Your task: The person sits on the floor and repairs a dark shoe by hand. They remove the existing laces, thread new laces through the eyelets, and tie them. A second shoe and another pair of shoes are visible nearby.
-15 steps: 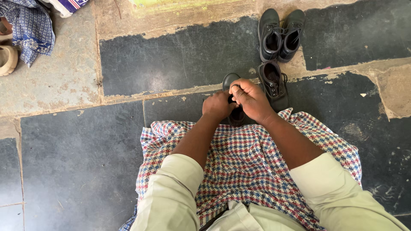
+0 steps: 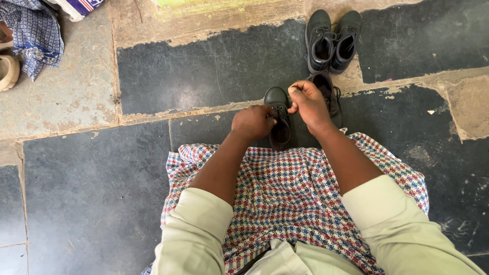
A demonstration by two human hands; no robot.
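While both hands pinch its laces, a small black leather lace-up shoe point(image 2: 279, 118) stands at frame centre.
Left hand point(image 2: 253, 122) and right hand point(image 2: 307, 101) are closed on laces; a second shoe point(image 2: 328, 94) sits beside, a black pair point(image 2: 332, 39) above, on dark stone floor point(image 2: 204, 71).

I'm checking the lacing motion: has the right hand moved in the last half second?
Yes. The right hand has lifted away from the left hand and up toward the pair of boots, clear of the boot it was over.

Shoe point(image 2: 279, 119) between both hands, second shoe point(image 2: 326, 91) just right, pair point(image 2: 332, 40) beyond.
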